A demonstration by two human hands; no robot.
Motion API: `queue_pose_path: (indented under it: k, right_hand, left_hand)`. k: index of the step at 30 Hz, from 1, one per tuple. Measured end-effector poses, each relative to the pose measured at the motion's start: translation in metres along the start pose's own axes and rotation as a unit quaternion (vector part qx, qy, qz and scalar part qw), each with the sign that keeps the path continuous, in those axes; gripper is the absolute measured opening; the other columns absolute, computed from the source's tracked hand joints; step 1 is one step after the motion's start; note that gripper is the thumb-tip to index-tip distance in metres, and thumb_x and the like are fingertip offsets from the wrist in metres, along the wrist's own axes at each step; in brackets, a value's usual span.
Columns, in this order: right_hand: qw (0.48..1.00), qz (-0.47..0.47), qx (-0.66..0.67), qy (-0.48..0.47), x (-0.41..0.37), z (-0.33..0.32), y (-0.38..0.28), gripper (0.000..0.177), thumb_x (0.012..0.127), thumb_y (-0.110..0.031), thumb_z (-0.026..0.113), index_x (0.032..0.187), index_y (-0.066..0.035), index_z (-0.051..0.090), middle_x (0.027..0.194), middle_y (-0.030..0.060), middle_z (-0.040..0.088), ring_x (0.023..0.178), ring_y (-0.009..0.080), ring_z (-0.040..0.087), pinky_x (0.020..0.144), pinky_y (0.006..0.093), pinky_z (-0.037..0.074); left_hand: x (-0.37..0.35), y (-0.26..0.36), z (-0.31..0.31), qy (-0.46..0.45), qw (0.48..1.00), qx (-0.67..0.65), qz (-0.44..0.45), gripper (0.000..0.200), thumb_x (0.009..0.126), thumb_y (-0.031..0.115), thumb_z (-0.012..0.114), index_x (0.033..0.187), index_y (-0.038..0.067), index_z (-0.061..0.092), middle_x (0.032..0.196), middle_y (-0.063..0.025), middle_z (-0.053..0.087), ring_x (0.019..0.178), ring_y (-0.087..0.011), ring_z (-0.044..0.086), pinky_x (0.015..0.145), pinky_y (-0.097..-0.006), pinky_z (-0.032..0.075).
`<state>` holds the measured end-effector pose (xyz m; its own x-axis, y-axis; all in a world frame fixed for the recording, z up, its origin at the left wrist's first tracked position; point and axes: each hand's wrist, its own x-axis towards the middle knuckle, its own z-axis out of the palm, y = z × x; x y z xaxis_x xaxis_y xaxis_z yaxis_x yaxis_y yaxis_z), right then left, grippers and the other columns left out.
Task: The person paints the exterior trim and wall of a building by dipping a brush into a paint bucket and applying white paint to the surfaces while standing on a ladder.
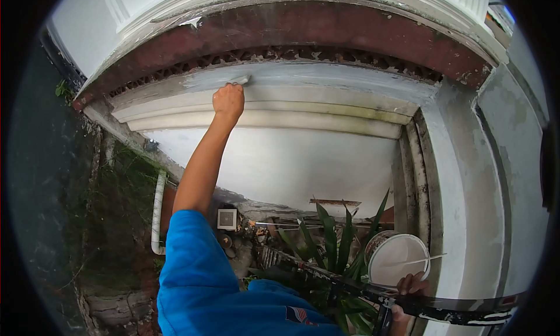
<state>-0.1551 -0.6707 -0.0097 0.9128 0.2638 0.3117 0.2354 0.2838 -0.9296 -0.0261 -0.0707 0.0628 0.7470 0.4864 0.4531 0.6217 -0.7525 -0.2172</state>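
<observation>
My left hand (228,99) reaches out at the end of a raised arm. It is closed around a paintbrush (242,79), of which only a pale end shows. The brush touches a ledge band (303,74) streaked with wet-looking grey-white paint. Low on the right, my right hand (410,285) has its fingers wrapped over a black metal rail (455,308) splashed with paint. Those fingers also overlap the near edge of a round paint bucket (396,260). A thin pale stick (429,258) lies across the bucket's rim, above whitish paint.
Dark red wall trim (291,30) runs above the ledge. Moulded cornices (262,119) and a white wall (280,161) lie below it. Farther down are a leafy plant (338,237), a square drain box (227,219) and a white pipe (157,213). A grey-white pillar (455,190) rises at right.
</observation>
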Motion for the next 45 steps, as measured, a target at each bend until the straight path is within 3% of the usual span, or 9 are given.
queue_pose_path:
  k: [4, 11, 16, 17, 19, 28, 31, 39, 45]
  right_hand:
    - [1.000, -0.001, 0.008, 0.009, 0.001, 0.005, -0.002, 0.061, 0.054, -0.031, 0.087, 0.087, -0.011, 0.039, 0.085, 0.0010, 0.035, 0.064, 0.0101, 0.038, 0.052, 0.0227, 0.030]
    - [1.000, -0.013, -0.005, 0.001, 0.000, -0.002, 0.004, 0.060, 0.055, -0.031, 0.086, 0.087, -0.011, 0.039, 0.083, 0.0012, 0.035, 0.064, 0.0103, 0.039, 0.052, 0.0231, 0.030]
    - [0.999, -0.033, 0.004, -0.003, 0.000, 0.001, 0.003, 0.060, 0.055, -0.030, 0.086, 0.087, -0.011, 0.039, 0.083, 0.0010, 0.036, 0.064, 0.0108, 0.039, 0.052, 0.0233, 0.030]
    - [0.999, -0.035, 0.006, -0.009, 0.001, 0.000, 0.004, 0.060, 0.056, -0.030, 0.086, 0.087, -0.011, 0.039, 0.083, 0.0010, 0.036, 0.064, 0.0109, 0.039, 0.052, 0.0234, 0.030]
    - [0.999, -0.033, 0.010, -0.019, 0.000, -0.004, 0.005, 0.060, 0.056, -0.030, 0.086, 0.086, -0.010, 0.039, 0.083, 0.0010, 0.036, 0.064, 0.0111, 0.039, 0.052, 0.0235, 0.030]
    - [1.000, -0.009, 0.005, 0.011, 0.002, 0.010, -0.005, 0.061, 0.055, -0.031, 0.087, 0.086, -0.011, 0.039, 0.084, 0.0010, 0.036, 0.064, 0.0107, 0.038, 0.054, 0.0234, 0.030]
    - [1.000, 0.004, 0.005, -0.009, 0.000, -0.005, 0.003, 0.062, 0.054, -0.032, 0.087, 0.086, -0.011, 0.039, 0.084, 0.0012, 0.036, 0.065, 0.0106, 0.038, 0.053, 0.0232, 0.030]
    - [1.000, -0.014, 0.005, -0.023, -0.001, -0.006, 0.003, 0.061, 0.056, -0.030, 0.087, 0.088, -0.011, 0.038, 0.086, 0.0019, 0.039, 0.065, 0.0113, 0.039, 0.053, 0.0238, 0.030]
    - [1.000, -0.015, -0.010, -0.019, 0.000, -0.004, 0.002, 0.061, 0.056, -0.031, 0.086, 0.089, -0.011, 0.038, 0.082, 0.0022, 0.038, 0.065, 0.0114, 0.038, 0.054, 0.0241, 0.030]
  left_hand:
    - [0.011, -0.044, 0.014, -0.065, 0.997, 0.030, 0.007, 0.024, 0.086, 0.011, 0.047, 0.087, 0.008, 0.070, 0.090, -0.0141, 0.068, 0.083, -0.0297, 0.068, 0.070, -0.0388, 0.055]
    - [-0.008, 0.092, -0.002, 0.006, 0.981, -0.117, 0.152, 0.021, 0.083, 0.010, 0.046, 0.083, 0.000, 0.063, 0.087, -0.0183, 0.064, 0.077, -0.0354, 0.065, 0.068, -0.0448, 0.053]
    - [-0.010, 0.124, -0.015, 0.011, 0.963, -0.227, 0.147, 0.027, 0.081, 0.005, 0.046, 0.099, 0.006, 0.065, 0.094, -0.0167, 0.063, 0.083, -0.0357, 0.064, 0.072, -0.0458, 0.052]
    - [-0.008, 0.115, -0.017, -0.005, 0.965, -0.224, 0.138, 0.033, 0.080, 0.003, 0.046, 0.106, 0.010, 0.064, 0.097, -0.0160, 0.063, 0.086, -0.0359, 0.063, 0.074, -0.0458, 0.052]
    - [-0.001, 0.080, -0.006, 0.037, 0.974, -0.192, 0.113, 0.023, 0.084, 0.013, 0.046, 0.087, 0.006, 0.068, 0.090, -0.0161, 0.065, 0.083, -0.0338, 0.065, 0.073, -0.0436, 0.052]
    - [0.030, -0.127, 0.028, -0.078, 0.992, 0.080, -0.050, 0.030, 0.092, 0.019, 0.040, 0.093, 0.009, 0.069, 0.095, -0.0138, 0.067, 0.089, -0.0305, 0.066, 0.077, -0.0396, 0.053]
    - [0.032, -0.098, 0.035, -0.052, 0.998, 0.046, -0.007, 0.028, 0.089, 0.016, 0.042, 0.090, 0.007, 0.069, 0.089, -0.0154, 0.067, 0.085, -0.0315, 0.066, 0.074, -0.0407, 0.053]
    - [-0.001, 0.146, 0.007, 0.048, 0.981, -0.131, 0.136, 0.017, 0.078, 0.008, 0.054, 0.082, 0.005, 0.070, 0.086, -0.0154, 0.066, 0.077, -0.0268, 0.067, 0.064, -0.0362, 0.055]
    - [0.000, 0.110, 0.008, 0.064, 0.956, -0.164, 0.233, 0.038, 0.081, 0.004, 0.048, 0.115, 0.014, 0.060, 0.103, -0.0111, 0.062, 0.074, -0.0308, 0.065, 0.063, -0.0413, 0.053]
